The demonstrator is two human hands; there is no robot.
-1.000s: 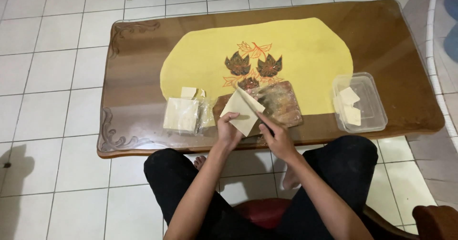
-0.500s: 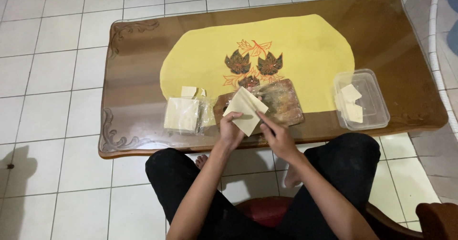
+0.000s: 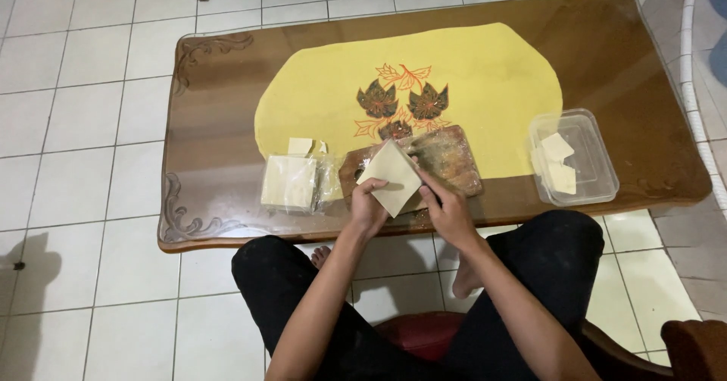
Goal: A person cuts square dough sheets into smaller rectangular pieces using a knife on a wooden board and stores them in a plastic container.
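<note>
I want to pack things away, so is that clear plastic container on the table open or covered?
Open. The clear plastic container has no lid on it, and pale folded pieces lie uncovered inside.

A clear plastic bag of pale square wrappers (image 3: 290, 183) lies flat near the front edge of the brown wooden tabletop (image 3: 212, 85), toward its left end. Near the right end stands a clear rectangular plastic container (image 3: 573, 156), open, holding a few pale squares. No labels, signs or screens show.
</note>
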